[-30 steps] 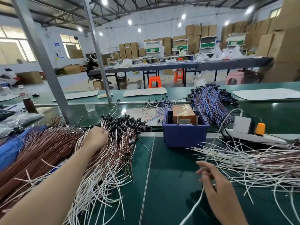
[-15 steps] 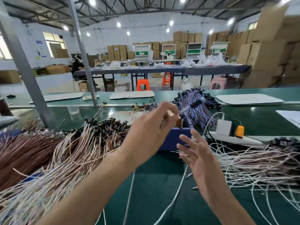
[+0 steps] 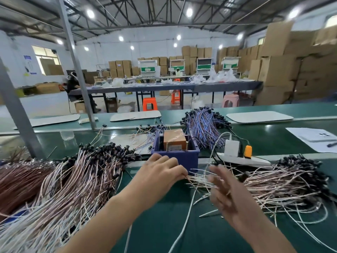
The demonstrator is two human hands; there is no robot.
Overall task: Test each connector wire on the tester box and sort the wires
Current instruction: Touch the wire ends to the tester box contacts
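Note:
The tester box, brown and taped, sits inside a blue bin at mid-table. My left hand is just in front of the bin and pinches one thin connector wire. That wire runs right to a blurred black connector lying over the right pile of pale wires. My right hand hovers over that pile's near ends, blurred, with fingers spread and nothing in it. A large pile of pale and brown wires with black connectors lies to the left.
A white power strip with a white adapter and an orange switch lies right of the bin. Blue and purple wires are heaped behind it. Papers and a pen lie at far right. A steel post stands at left.
My left hand left the left pile, rose to the tester with a wire, then dropped in front of the bin toward the right pile. My right hand lifted off the table and opened.

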